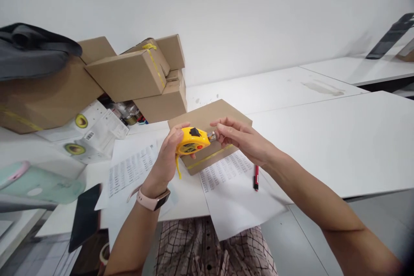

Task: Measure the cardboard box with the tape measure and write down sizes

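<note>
An office-like workspace, with white desks (339, 142), printed sheets (241, 213) and stacked cardboard boxes (127, 75).

The white table (323, 151) bears printed sheets (239, 207), a cardboard box (207, 114) and stacked cartons (129, 75).

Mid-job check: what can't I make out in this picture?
All in the head view:
- Metal tip of the yellow tape measure: partly covered by the right hand.
- Tape measure's rear end: partly covered by the left hand.
- Printed sheet: text too small; upper part under the cardboard box.
- Gray item: cut off by the left edge.
</note>
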`<state>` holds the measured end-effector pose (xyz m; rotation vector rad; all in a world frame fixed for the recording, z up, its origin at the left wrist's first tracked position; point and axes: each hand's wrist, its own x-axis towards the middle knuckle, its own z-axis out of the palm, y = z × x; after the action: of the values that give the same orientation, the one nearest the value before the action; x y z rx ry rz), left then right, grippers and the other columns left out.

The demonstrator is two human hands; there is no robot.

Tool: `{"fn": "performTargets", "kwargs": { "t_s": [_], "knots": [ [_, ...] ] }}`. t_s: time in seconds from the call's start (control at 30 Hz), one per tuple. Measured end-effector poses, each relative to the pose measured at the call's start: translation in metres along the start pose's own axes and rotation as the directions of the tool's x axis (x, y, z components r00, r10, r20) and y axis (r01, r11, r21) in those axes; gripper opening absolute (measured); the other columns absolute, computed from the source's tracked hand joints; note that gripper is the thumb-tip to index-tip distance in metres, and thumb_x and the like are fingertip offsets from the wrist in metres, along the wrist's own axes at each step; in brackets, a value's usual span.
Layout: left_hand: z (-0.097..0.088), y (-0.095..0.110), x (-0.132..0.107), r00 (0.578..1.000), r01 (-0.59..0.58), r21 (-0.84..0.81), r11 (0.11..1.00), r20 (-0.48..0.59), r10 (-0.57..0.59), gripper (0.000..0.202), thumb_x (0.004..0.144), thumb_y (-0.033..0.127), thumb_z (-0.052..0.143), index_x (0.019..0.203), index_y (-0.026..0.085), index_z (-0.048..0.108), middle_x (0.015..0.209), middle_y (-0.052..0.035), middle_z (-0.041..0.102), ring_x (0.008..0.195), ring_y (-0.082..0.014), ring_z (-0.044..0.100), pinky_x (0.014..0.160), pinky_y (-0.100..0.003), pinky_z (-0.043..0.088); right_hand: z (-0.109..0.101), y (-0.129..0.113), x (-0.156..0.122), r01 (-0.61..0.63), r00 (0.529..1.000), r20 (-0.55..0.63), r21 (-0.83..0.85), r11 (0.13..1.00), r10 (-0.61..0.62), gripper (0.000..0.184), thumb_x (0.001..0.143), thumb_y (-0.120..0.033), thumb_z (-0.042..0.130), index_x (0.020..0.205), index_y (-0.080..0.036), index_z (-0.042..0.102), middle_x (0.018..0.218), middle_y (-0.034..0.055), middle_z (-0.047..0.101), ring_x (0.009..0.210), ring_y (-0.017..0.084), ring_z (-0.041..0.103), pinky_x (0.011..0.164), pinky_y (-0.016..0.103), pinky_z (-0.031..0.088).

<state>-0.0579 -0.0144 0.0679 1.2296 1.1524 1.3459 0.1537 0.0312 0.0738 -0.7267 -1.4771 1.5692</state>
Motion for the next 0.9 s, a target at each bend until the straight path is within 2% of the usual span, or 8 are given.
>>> {"fn": "performTargets", "kwargs": {
  "t_s": [0.1,0.23,0.37,0.43,0.5,0.67,0.8,0.9],
  "knots": [
    [-0.012,0.003,-0.005,0.998,-0.040,0.020,0.999,-0.044,0.040,0.054,0.086,0.057,0.062,0.125,0.019,0.062,0.106,-0.0091,0.072,0.088,-0.0240,0.070,0.058,-0.029,0.056,-0.020,-0.014,0.018,0.082,0.990,-0.118,0.027,0.996,-0.078,0.035,0.074,-0.044,0.082,0.091,-0.020,0.064,0.078,-0.0020,0.061,0.066,0.009,0.053,0.059,0.023,0.045],
    [-0.050,0.002,-0.004,0.975,-0.076,0.105,0.992,-0.202,0.096,0.049,0.083,0.054,0.066,0.117,0.019,0.066,0.105,-0.0066,0.071,0.086,-0.0216,0.069,0.057,-0.026,0.055,-0.074,-0.020,0.064,0.181,0.922,-0.345,-0.022,0.983,-0.178,0.026,0.073,-0.029,0.082,0.080,-0.019,0.060,0.071,-0.0043,0.055,0.060,0.007,0.046,0.056,0.022,0.040],
    [-0.101,-0.005,-0.001,0.945,0.046,0.182,0.982,-0.327,0.016,0.050,0.074,0.056,0.073,0.105,0.016,0.070,0.097,-0.0065,0.072,0.082,-0.0212,0.067,0.053,-0.024,0.055,-0.115,0.007,0.101,-0.048,0.862,-0.507,-0.135,0.990,-0.028,0.021,0.078,-0.020,0.077,0.075,-0.018,0.056,0.068,-0.0037,0.054,0.058,0.006,0.043,0.056,0.022,0.038],
    [-0.121,-0.007,-0.001,0.930,0.123,0.183,0.975,-0.363,-0.050,0.050,0.069,0.056,0.077,0.098,0.016,0.071,0.091,-0.0061,0.073,0.077,-0.0204,0.066,0.052,-0.024,0.055,-0.120,0.025,0.108,-0.156,0.840,-0.542,-0.194,0.969,0.026,0.020,0.079,-0.020,0.076,0.076,-0.017,0.056,0.070,-0.0023,0.057,0.061,0.007,0.047,0.059,0.024,0.040],
    [-0.134,-0.006,-0.002,0.914,0.167,0.172,0.971,-0.396,-0.087,0.049,0.066,0.057,0.078,0.092,0.015,0.072,0.087,-0.0053,0.074,0.070,-0.0184,0.064,0.049,-0.023,0.054,-0.117,0.040,0.109,-0.227,0.850,-0.522,-0.227,0.947,0.078,0.021,0.077,-0.025,0.078,0.082,-0.017,0.060,0.078,0.0010,0.063,0.066,0.010,0.054,0.061,0.026,0.044],
    [-0.135,-0.002,0.004,0.925,0.216,0.177,0.960,-0.351,-0.144,0.051,0.071,0.059,0.076,0.095,0.015,0.073,0.091,-0.0071,0.075,0.068,-0.0166,0.062,0.050,-0.022,0.053,-0.102,0.051,0.101,-0.324,0.900,-0.363,-0.187,0.927,0.241,0.038,0.079,-0.045,0.077,0.101,-0.017,0.064,0.096,0.0105,0.072,0.073,0.019,0.066,0.058,0.029,0.051],
    [-0.117,-0.006,0.019,0.966,0.169,0.208,0.963,-0.231,-0.120,0.052,0.077,0.062,0.070,0.100,0.015,0.073,0.098,-0.0089,0.074,0.068,-0.0167,0.063,0.051,-0.023,0.053,-0.100,0.050,0.097,-0.327,0.895,-0.376,-0.190,0.926,0.239,0.041,0.079,-0.051,0.078,0.099,-0.017,0.067,0.098,0.0115,0.073,0.073,0.020,0.067,0.058,0.030,0.053],
    [-0.110,-0.009,0.030,0.978,0.122,0.251,0.960,-0.198,-0.072,0.050,0.080,0.062,0.068,0.101,0.016,0.073,0.097,-0.0079,0.074,0.068,-0.0163,0.064,0.051,-0.023,0.051,-0.102,0.050,0.096,-0.369,0.874,-0.412,-0.216,0.904,0.258,0.047,0.076,-0.057,0.079,0.095,-0.016,0.067,0.097,0.0136,0.073,0.071,0.021,0.067,0.056,0.032,0.050]
  ]
}}
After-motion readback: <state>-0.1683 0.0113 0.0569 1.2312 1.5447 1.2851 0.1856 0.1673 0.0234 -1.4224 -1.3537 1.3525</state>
